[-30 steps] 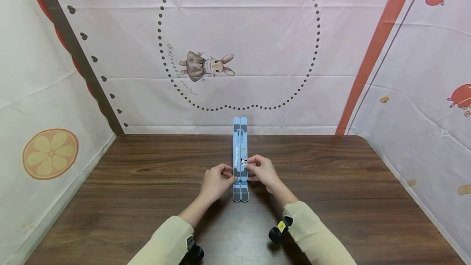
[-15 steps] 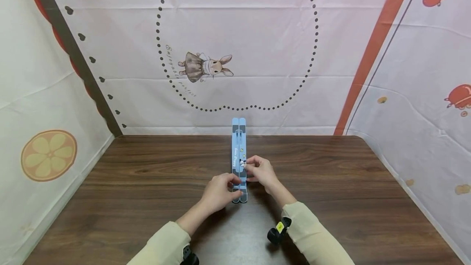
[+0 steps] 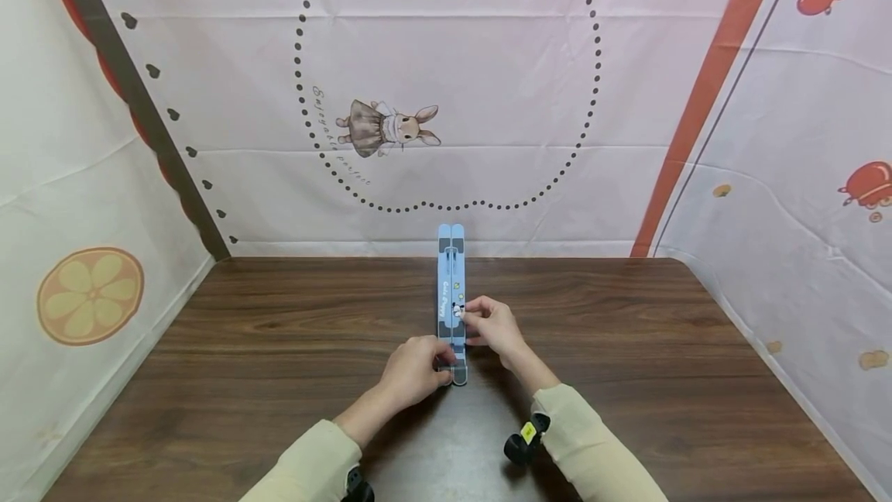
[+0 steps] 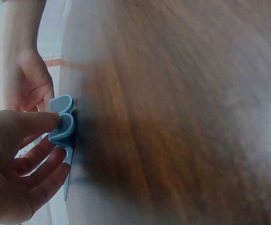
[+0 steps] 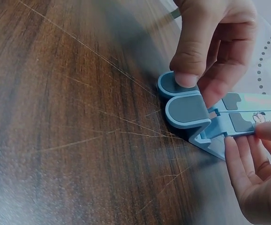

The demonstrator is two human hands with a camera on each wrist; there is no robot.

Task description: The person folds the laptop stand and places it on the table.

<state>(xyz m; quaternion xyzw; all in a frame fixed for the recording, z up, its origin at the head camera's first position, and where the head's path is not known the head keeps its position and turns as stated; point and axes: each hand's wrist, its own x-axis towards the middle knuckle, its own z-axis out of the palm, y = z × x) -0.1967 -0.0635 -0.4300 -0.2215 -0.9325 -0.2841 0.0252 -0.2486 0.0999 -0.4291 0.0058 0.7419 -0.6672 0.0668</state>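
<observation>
Blue stand (image 3: 446,297) points lengthwise toward the rabbit-print backdrop (image 3: 488,99).

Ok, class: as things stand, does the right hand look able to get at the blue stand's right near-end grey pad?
Probably yes: the right hand holds the stand farther up its right side, nothing visible blocks the right pad, and the left hand has its thumb on the neighbouring pad.
</observation>
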